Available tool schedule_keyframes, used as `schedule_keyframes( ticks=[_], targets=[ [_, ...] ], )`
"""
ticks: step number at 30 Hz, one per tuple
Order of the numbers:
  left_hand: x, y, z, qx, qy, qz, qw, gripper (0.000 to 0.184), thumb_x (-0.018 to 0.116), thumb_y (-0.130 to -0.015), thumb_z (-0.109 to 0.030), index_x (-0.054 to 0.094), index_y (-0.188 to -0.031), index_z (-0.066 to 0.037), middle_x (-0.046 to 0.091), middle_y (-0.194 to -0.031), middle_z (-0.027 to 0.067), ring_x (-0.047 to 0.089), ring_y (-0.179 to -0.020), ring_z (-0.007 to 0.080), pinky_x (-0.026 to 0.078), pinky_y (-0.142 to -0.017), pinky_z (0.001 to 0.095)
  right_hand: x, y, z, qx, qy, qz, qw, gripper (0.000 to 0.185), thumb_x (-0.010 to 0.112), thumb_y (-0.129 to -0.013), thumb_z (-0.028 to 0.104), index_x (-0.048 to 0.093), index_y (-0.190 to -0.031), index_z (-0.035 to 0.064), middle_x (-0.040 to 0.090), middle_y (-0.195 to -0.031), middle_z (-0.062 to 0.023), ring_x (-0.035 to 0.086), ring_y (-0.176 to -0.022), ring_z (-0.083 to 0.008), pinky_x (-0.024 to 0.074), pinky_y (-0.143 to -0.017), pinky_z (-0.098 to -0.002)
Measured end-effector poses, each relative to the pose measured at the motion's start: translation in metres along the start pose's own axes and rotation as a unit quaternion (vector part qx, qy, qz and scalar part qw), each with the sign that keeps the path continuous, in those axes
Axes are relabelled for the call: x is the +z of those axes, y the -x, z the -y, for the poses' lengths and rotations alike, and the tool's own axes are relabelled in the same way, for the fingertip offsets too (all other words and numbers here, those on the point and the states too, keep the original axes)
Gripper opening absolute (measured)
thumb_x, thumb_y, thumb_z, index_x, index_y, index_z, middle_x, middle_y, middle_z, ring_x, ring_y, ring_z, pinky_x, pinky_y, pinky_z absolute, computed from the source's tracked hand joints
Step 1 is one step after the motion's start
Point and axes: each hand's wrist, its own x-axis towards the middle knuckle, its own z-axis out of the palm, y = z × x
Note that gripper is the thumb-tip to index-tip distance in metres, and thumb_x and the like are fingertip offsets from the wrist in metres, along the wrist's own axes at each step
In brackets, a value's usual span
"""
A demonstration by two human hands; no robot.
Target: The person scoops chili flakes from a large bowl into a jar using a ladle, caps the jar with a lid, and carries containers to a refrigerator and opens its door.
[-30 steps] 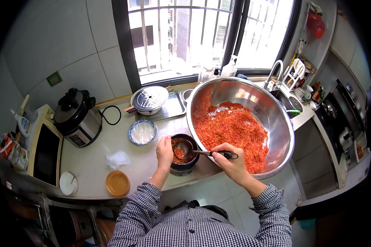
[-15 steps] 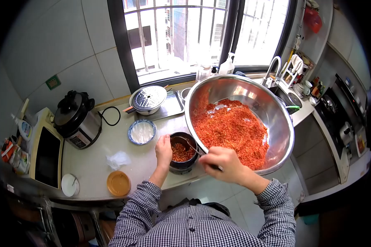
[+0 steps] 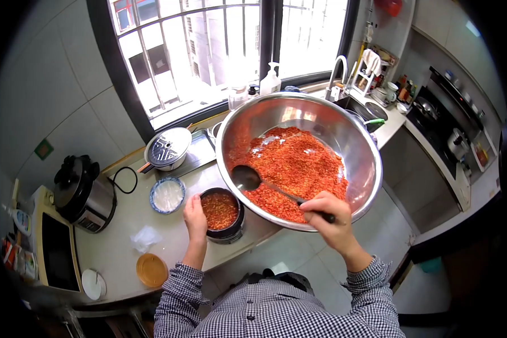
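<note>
A large steel bowl (image 3: pixel 361 169) holds a heap of chopped red chili (image 3: pixel 298 163). My right hand (image 3: pixel 328 221) is closed on the black handle of a ladle (image 3: pixel 246 177), whose dark bowl rests at the left side of the heap. Left of the steel bowl, a dark round pot (image 3: pixel 231 231) is filled with red chili mixture (image 3: pixel 219 210). My left hand (image 3: pixel 195 218) lies against the pot's left rim, thumb and fingers close together around its edge.
A blue-rimmed bowl (image 3: pixel 167 195), a crumpled plastic bag (image 3: pixel 145 239), an orange lid (image 3: pixel 151 270) and a white cup (image 3: pixel 93 284) stand on the counter (image 3: pixel 115 256). Behind are a lidded pan (image 3: pixel 168 148) and a pressure cooker (image 3: pixel 84 194). The sink (image 3: pixel 355 107) lies beyond the steel bowl.
The ladle has moved from the dark pot rightward into the steel bowl, carried by my right hand. My left hand stays at the pot. The whole view has turned to the right.
</note>
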Motion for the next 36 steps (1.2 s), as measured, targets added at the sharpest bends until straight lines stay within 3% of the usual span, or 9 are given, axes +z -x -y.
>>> schedule_keyframes(
  ticks=[3, 7, 11, 14, 18, 20, 30, 36],
  targets=[
    [-0.001, 0.001, -0.004, 0.005, -0.002, 0.003, 1.000, 0.032, 0.044, -0.095, -0.024, 0.061, -0.099, 0.003, 0.062, -0.082, 0.0096, 0.056, -0.078, 0.0160, 0.044, -0.074, 0.0302, -0.019, 0.011, -0.029, 0.046, 0.100, -0.055, 0.992, 0.014, 0.064, -0.074, 0.001, 0.065, -0.088, 0.0025, 0.054, -0.069, -0.0065, 0.053, -0.060, -0.0145, 0.0405, -0.053, -0.0293],
    [-0.001, 0.001, -0.004, 0.002, 0.015, 0.011, 1.000, 0.032, 0.043, -0.096, -0.023, 0.061, -0.099, 0.003, 0.062, -0.083, 0.0066, 0.055, -0.077, 0.0136, 0.044, -0.073, 0.0283, -0.034, 0.032, -0.065, 0.114, 0.239, -0.035, 0.964, 0.014, 0.065, -0.075, 0.008, 0.066, -0.088, 0.0034, 0.058, -0.071, -0.0063, 0.057, -0.064, -0.0147, 0.0429, -0.056, -0.0297],
    [0.000, -0.001, -0.001, -0.010, 0.059, 0.025, 0.998, 0.032, 0.042, -0.096, -0.022, 0.061, -0.098, 0.003, 0.062, -0.084, 0.0057, 0.055, -0.077, 0.0119, 0.045, -0.073, 0.0272, -0.028, 0.047, -0.099, 0.208, 0.083, -0.050, 0.973, 0.013, 0.064, -0.075, 0.008, 0.066, -0.087, 0.0022, 0.063, -0.078, -0.0056, 0.059, -0.068, -0.0124, 0.0454, -0.059, -0.0247],
    [-0.001, 0.000, -0.004, -0.010, 0.057, 0.027, 0.998, 0.031, 0.041, -0.096, -0.021, 0.061, -0.097, 0.004, 0.062, -0.083, 0.0057, 0.055, -0.077, 0.0117, 0.045, -0.073, 0.0269, -0.017, 0.043, -0.092, 0.314, -0.042, -0.041, 0.948, 0.013, 0.064, -0.077, 0.007, 0.066, -0.087, -0.0002, 0.063, -0.073, -0.0031, 0.059, -0.066, -0.0110, 0.0445, -0.059, -0.0228],
    [-0.001, 0.000, -0.005, -0.021, 0.073, 0.030, 0.997, 0.031, 0.041, -0.096, -0.021, 0.060, -0.096, 0.004, 0.062, -0.082, 0.0053, 0.054, -0.076, 0.0112, 0.045, -0.073, 0.0261, -0.023, 0.033, -0.100, 0.395, -0.182, -0.146, 0.888, 0.008, 0.060, -0.078, 0.005, 0.065, -0.083, 0.0008, 0.059, -0.063, -0.0015, 0.053, -0.052, -0.0059, 0.0395, -0.044, -0.0180],
    [0.000, 0.000, -0.006, -0.007, 0.063, 0.029, 0.998, 0.031, 0.042, -0.096, -0.021, 0.060, -0.096, 0.004, 0.062, -0.082, 0.0054, 0.054, -0.077, 0.0113, 0.044, -0.073, 0.0262, -0.028, 0.028, -0.097, 0.406, -0.189, -0.190, 0.874, 0.005, 0.059, -0.077, 0.004, 0.063, -0.080, 0.0021, 0.058, -0.059, -0.0035, 0.049, -0.043, -0.0057, 0.0350, -0.035, -0.0173],
    [-0.002, 0.001, -0.004, -0.005, 0.010, 0.012, 1.000, 0.031, 0.044, -0.096, -0.023, 0.060, -0.096, 0.003, 0.060, -0.082, 0.0048, 0.052, -0.077, 0.0117, 0.043, -0.073, 0.0273, -0.044, 0.012, -0.098, 0.382, -0.182, -0.230, 0.876, 0.007, 0.060, -0.079, 0.010, 0.063, -0.080, 0.0032, 0.058, -0.057, -0.0034, 0.049, -0.042, -0.0052, 0.0340, -0.034, -0.0170],
    [-0.001, 0.001, -0.001, -0.004, 0.006, 0.002, 1.000, 0.031, 0.044, -0.095, -0.024, 0.060, -0.098, 0.003, 0.061, -0.081, 0.0071, 0.052, -0.076, 0.0136, 0.043, -0.072, 0.0286, -0.049, -0.007, -0.078, 0.379, -0.163, -0.202, 0.888, 0.007, 0.058, -0.078, 0.010, 0.061, -0.080, 0.0041, 0.058, -0.058, -0.0044, 0.050, -0.043, -0.0069, 0.0345, -0.036, -0.0164]
  ],
)
